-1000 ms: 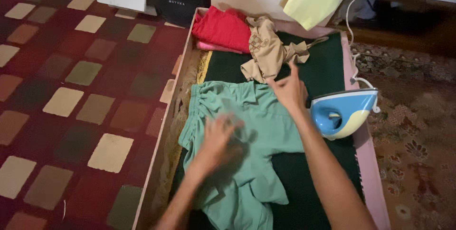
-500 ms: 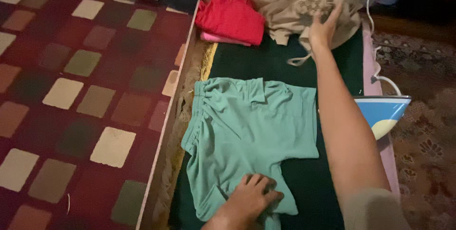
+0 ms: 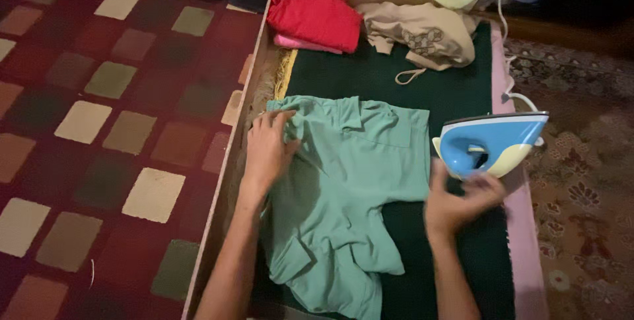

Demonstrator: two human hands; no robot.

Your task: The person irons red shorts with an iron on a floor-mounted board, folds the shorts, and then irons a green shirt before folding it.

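1. Dark green cloth covers the ironing pad (image 3: 429, 82), a long low board on the floor with a pink edge along its right side and a checked red carpet (image 3: 99, 95) to its left.
2. The teal shorts (image 3: 343, 181) lie flat in the middle of the pad, waistband at the left, legs trailing toward the near end. They look thin, soft and light, likely to wrinkle and slide on the cloth; the gathered waistband seems the firmest place to grip.
3. A beige garment (image 3: 429, 33) sits crumpled at the far end, just right of a folded red garment (image 3: 317, 16).
4. The blue and cream iron (image 3: 492, 142) stands on its heel at the right edge.
5. The left hand (image 3: 267, 151) rests on the waistband, fingers curled into the fabric.
6. The right hand (image 3: 462, 201) hangs loosely open just below the iron, holding nothing.
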